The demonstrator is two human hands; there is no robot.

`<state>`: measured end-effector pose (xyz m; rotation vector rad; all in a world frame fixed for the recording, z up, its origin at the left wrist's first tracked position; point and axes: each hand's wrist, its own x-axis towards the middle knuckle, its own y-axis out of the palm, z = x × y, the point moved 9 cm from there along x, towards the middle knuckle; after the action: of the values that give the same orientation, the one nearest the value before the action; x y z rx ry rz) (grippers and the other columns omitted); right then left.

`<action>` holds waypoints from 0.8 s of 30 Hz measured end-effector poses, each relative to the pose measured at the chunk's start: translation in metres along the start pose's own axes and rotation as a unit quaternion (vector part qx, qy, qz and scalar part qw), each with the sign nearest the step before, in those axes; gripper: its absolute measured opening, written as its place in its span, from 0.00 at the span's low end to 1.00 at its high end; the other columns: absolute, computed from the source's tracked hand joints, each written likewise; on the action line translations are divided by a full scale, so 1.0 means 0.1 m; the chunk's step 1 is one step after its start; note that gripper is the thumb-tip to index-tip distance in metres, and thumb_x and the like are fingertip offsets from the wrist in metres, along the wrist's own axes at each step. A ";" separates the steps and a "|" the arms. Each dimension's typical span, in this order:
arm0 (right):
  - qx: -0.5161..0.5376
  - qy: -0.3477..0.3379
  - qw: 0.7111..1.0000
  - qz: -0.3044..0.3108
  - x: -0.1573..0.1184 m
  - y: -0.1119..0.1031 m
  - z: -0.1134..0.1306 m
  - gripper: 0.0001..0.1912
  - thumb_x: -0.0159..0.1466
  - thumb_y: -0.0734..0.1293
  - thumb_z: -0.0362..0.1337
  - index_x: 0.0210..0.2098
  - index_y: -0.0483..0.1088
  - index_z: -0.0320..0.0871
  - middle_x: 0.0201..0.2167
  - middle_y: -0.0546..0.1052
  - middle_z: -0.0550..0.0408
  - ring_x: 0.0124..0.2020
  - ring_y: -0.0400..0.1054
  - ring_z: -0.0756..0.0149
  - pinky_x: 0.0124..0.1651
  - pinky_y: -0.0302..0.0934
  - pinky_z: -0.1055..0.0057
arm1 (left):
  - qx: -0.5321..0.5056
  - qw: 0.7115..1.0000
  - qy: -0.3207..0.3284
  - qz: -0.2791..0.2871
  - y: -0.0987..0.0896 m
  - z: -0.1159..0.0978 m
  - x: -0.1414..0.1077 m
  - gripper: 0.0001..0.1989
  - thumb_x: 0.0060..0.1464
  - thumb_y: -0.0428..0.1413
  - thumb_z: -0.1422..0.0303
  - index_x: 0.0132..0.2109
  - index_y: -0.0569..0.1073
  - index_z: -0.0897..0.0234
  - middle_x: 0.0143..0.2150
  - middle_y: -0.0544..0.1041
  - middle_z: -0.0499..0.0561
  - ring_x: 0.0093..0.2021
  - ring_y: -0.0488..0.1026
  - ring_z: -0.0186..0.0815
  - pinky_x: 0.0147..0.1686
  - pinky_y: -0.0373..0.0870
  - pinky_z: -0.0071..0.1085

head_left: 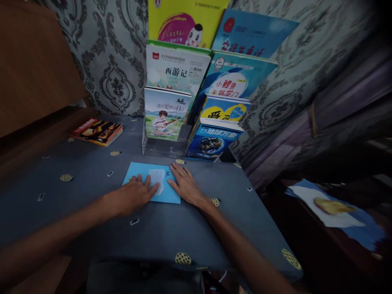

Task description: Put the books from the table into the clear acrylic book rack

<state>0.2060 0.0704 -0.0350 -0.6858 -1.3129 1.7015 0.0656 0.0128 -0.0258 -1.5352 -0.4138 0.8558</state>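
Note:
A light-blue book (167, 196) with a pale printed text patch lies flat on the table, in front of the book rack. Across its left part rests my left hand (136, 194), fingers spread over the cover. My right hand (186, 185) lies along the book's right edge, its fingers stretched out and partly on the cover, partly on the tablecloth. Neither hand is closed round anything. Both hands hide parts of the book.
A clear stepped rack (165, 149) behind the book holds several upright books, among them a green-and-blue one (167, 118) and a dark-blue one (211, 143). A small stack of books (97, 131) lies at the back left. The patterned grey tablecloth (92, 183) ends at the right edge.

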 end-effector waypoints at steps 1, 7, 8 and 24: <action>0.000 -0.001 1.000 -0.002 0.00 0.00 0.00 0.33 0.73 0.52 0.50 0.71 0.54 0.36 0.72 0.55 0.41 0.74 0.46 0.55 0.73 0.42 0.49 | 0.005 1.000 -0.001 0.003 0.01 -0.03 0.01 0.44 0.53 0.58 0.78 0.74 0.50 0.60 0.72 0.53 0.75 0.67 0.60 0.70 0.57 0.66 0.63; 0.007 -0.011 1.000 -0.008 -0.02 0.00 -0.02 0.33 0.73 0.54 0.51 0.71 0.55 0.38 0.72 0.57 0.40 0.73 0.49 0.53 0.73 0.44 0.48 | 0.011 0.999 -0.036 -0.007 0.04 -0.07 -0.02 0.45 0.51 0.59 0.78 0.73 0.52 0.61 0.73 0.51 0.74 0.68 0.56 0.73 0.57 0.66 0.66; 0.010 -0.014 1.000 -0.012 -0.02 0.00 -0.03 0.33 0.73 0.55 0.51 0.71 0.55 0.39 0.72 0.57 0.41 0.73 0.49 0.53 0.73 0.44 0.48 | 0.007 0.999 -0.039 -0.022 0.03 -0.06 -0.02 0.41 0.54 0.56 0.78 0.73 0.53 0.61 0.73 0.53 0.73 0.68 0.57 0.72 0.57 0.66 0.66; 0.347 0.015 0.934 -0.086 -0.12 -0.30 -0.17 0.40 0.70 0.48 0.63 0.45 0.80 0.43 0.50 0.80 0.46 0.54 0.72 0.53 0.61 0.62 0.54 | -0.186 0.967 -0.065 -0.159 -0.43 0.23 -0.37 0.16 0.70 0.38 0.60 0.45 0.69 0.59 0.30 0.74 0.48 0.29 0.72 0.36 0.32 0.62 0.29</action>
<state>0.2353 0.0705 -0.0121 -0.1708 -0.6396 1.8334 0.0340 0.0102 0.0264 -1.6964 -0.9339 0.6487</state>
